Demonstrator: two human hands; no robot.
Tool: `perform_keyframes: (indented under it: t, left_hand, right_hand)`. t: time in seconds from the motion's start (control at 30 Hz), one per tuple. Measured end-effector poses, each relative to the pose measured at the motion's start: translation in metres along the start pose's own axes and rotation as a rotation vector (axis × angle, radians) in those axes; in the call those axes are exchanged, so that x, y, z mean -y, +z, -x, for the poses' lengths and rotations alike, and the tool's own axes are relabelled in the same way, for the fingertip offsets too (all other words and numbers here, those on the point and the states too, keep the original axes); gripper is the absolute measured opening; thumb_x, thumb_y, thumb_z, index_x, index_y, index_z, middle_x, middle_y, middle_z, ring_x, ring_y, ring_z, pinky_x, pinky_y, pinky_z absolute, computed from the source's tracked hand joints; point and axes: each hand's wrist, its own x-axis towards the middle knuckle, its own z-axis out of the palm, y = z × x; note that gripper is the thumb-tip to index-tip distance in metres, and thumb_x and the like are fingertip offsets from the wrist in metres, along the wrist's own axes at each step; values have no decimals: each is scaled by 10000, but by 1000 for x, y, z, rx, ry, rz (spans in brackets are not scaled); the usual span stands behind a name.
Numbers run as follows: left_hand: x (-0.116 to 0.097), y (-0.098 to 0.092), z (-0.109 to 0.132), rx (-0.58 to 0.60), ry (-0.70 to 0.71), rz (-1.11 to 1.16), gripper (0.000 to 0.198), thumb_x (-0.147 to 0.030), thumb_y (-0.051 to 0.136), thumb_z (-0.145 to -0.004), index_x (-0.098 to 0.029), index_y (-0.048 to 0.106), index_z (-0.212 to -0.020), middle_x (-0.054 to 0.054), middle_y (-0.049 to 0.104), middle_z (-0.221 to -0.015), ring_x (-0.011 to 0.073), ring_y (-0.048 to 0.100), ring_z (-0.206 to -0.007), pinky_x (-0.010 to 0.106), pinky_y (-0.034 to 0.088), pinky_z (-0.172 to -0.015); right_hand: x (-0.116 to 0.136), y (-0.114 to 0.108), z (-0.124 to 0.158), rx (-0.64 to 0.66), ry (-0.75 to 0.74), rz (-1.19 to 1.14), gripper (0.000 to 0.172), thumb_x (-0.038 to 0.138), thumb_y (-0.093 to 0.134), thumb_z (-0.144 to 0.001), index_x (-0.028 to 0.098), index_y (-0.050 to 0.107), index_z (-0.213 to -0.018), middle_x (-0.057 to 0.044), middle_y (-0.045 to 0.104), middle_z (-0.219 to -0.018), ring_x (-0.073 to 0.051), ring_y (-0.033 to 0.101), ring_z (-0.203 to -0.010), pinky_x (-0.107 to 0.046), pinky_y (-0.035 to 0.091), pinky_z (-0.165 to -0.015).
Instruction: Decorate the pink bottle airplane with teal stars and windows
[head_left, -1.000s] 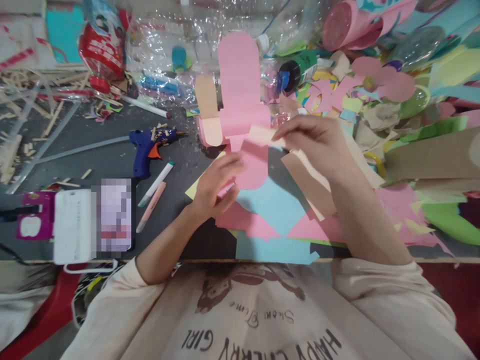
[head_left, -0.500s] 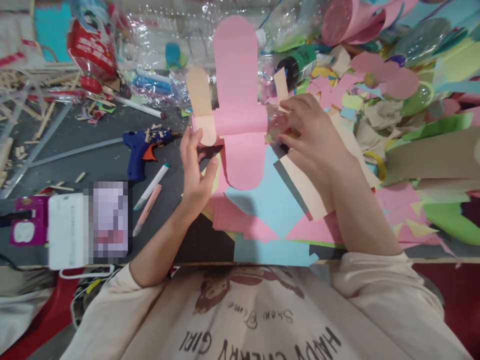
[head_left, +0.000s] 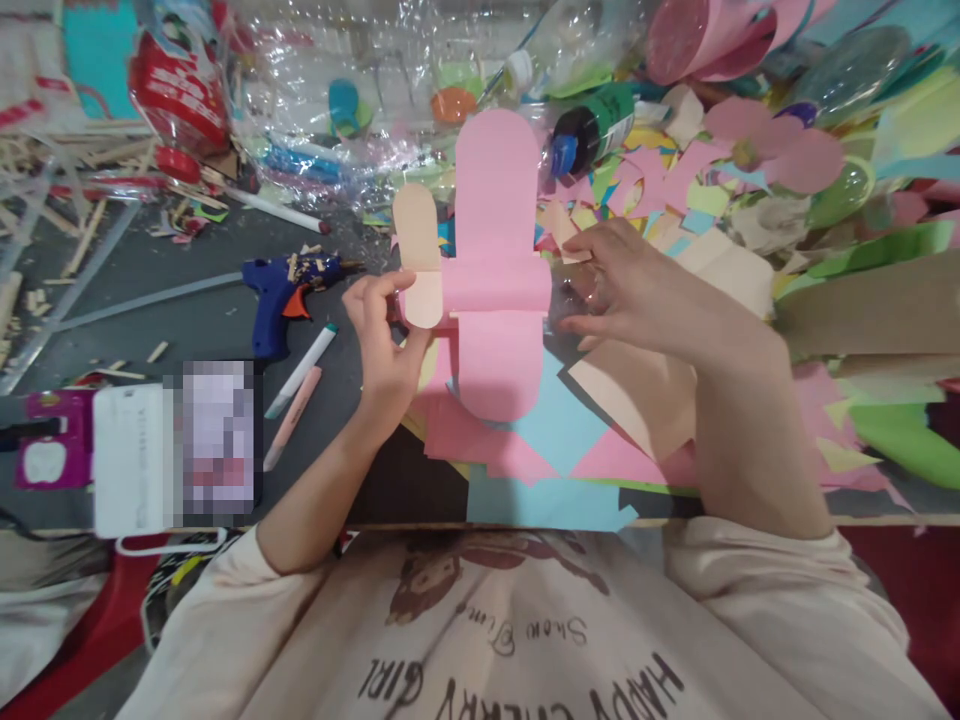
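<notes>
A plane-shaped model made from a pink-wrapped plastic bottle (head_left: 495,285) lies sideways between my hands. Broad pink paper wings (head_left: 496,180) with rounded ends stretch away from me and towards me. At its left end a smaller beige paper strip (head_left: 417,225) crosses the body. My left hand (head_left: 386,345) grips that end, with the thumb below and the fingers on the far side. The fingers of my right hand (head_left: 645,290) are curled round the clear right end of the bottle, beside a small beige piece of paper.
Pink, blue and beige paper sheets (head_left: 555,400) lie under the model. To the left are a blue glue gun (head_left: 289,290), two markers (head_left: 304,370) and a phone (head_left: 219,435). Paper scraps (head_left: 645,185), a green bottle (head_left: 600,125) and clear plastic wrap crowd the far side.
The pink bottle model has come nearer to me and slightly right, held between both hands. My right hand has shifted a little to the right.
</notes>
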Motion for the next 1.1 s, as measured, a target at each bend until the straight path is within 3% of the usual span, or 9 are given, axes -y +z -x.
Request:
perform_keyframes:
  t: [0.23,0.43,0.53,0.63,0.73,0.77,0.83,0.93,1.1]
  left_hand:
    - [-1,-2,-1,-31,-94,57,257,-419,597,-928,-277,608,-1141,61,513,-1150,213,546,-1081,379,517,-953]
    - [15,-7,-10,-58,-195,168,334,-540,506,-951,-295,570,-1168,43,589,-1168,205,600,-1057,392,531,-955]
    - [23,-20,-25,-144,-146,200,421,-628,612,-865,-294,594,-1122,21,614,-1142,199,617,-1023,395,534,-931]
    - [23,-47,-42,-96,-218,192,441,-657,652,-810,-270,615,-1019,4,667,-952,198,648,-883,398,550,-821]
    - [16,-79,-51,88,-303,-215,488,-701,633,-793,-250,599,-975,67,693,-1022,303,642,-979,560,507,-939]
    - [14,-87,-53,52,-288,-431,534,-722,683,-722,-242,572,-930,105,679,-1056,375,607,-1072,639,442,-1005]
    - [9,-99,-55,53,-375,-692,482,-684,656,-744,-244,510,-878,157,660,-1139,471,507,-1243,712,327,-1077]
    - [5,-101,-59,160,-660,-761,447,-619,661,-714,-264,390,-744,161,681,-1019,527,545,-1190,733,366,-1006]
    - [10,-91,-65,159,-709,-720,516,-502,755,-602,-270,300,-672,139,681,-961,560,538,-1186,755,335,-1010]
  right_hand:
    - [5,6,-9,-36,-21,-43,442,268,729,-781,246,548,-1184,-137,568,-1253,-377,531,-1253,-571,484,-1034]
    - [-6,18,-12,-29,-37,-50,537,280,746,-777,281,524,-1266,-102,538,-1308,-396,481,-1311,-628,411,-1098]
    - [-8,20,-12,-29,-39,-58,538,313,737,-800,301,513,-1289,-94,530,-1319,-393,473,-1321,-628,407,-1103]
    - [-8,21,-12,-38,-44,-60,542,329,739,-804,304,508,-1294,-97,530,-1318,-387,484,-1313,-623,422,-1092]
    - [-8,22,-14,-43,-37,-54,553,321,764,-778,307,520,-1274,-101,535,-1310,-382,490,-1308,-614,434,-1091]
    - [-8,22,-15,-42,-32,-50,560,321,774,-768,310,522,-1268,-100,537,-1309,-381,491,-1306,-612,437,-1091]
    - [-8,22,-16,-38,-28,-48,568,322,783,-758,316,520,-1262,-99,539,-1314,-380,489,-1307,-609,438,-1090]
    - [-7,20,-17,-24,-43,-68,549,304,772,-767,304,517,-1254,-106,542,-1321,-372,488,-1307,-598,444,-1082]
    - [-6,19,-18,-11,-72,-97,505,263,766,-764,264,527,-1209,-118,542,-1291,-350,489,-1298,-573,455,-1074]
